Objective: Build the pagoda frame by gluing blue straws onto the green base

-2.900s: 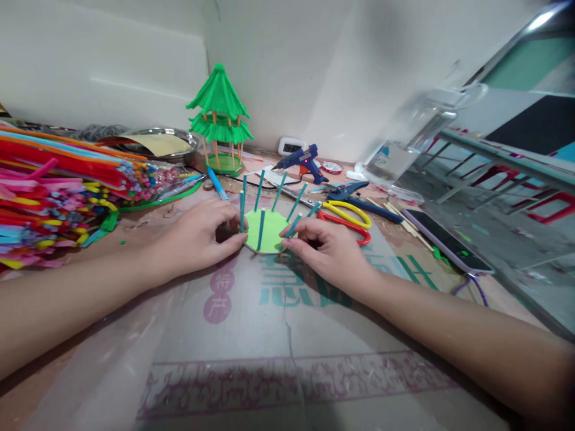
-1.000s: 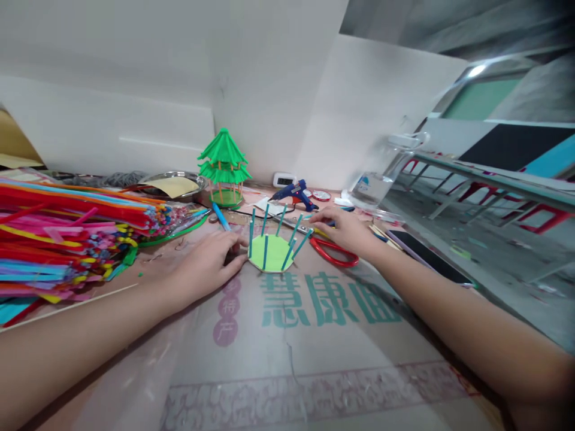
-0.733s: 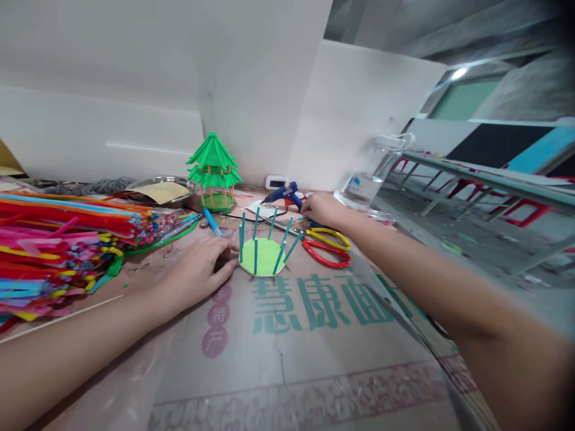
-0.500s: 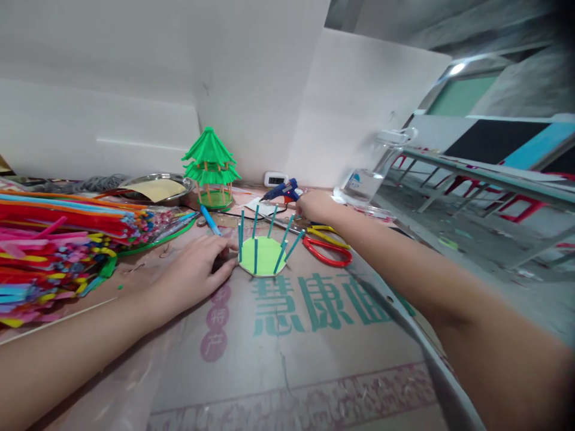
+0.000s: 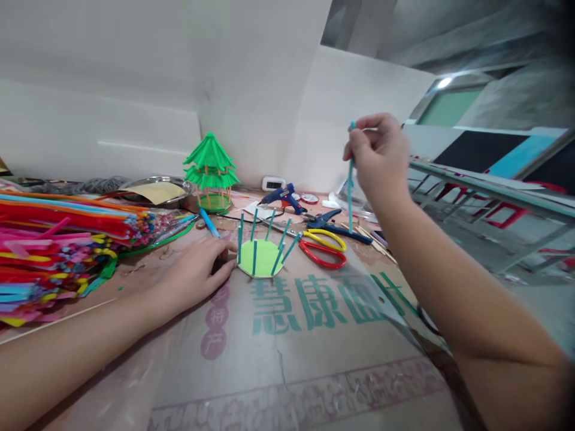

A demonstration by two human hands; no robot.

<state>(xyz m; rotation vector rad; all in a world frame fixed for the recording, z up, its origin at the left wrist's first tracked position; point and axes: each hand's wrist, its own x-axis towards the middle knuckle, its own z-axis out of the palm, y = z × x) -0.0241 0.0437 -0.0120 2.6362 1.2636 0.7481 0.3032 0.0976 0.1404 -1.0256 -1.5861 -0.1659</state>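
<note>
Right hand (image 5: 380,157) raised high above the green base (image 5: 260,263), fingertips pinched on the top of a teal stick (image 5: 350,185) hanging straight down, well clear of the cardboard sheet (image 5: 287,335). Left hand (image 5: 193,272) flat on the sheet just left of the base, fingers loosely spread, fingertips touching its left edge and holding nothing. Base: a light green disc, lying on the sheet with several teal posts (image 5: 254,251) standing up around its rim, some leaning. Right of the base, red-and-yellow scissors (image 5: 323,248); behind those, blue pliers (image 5: 335,221) and a blue glue gun (image 5: 283,197). Behind the base to the left, a green pagoda model (image 5: 210,170). Far left of the base, a pile of coloured pipe cleaners (image 5: 67,239).
</note>
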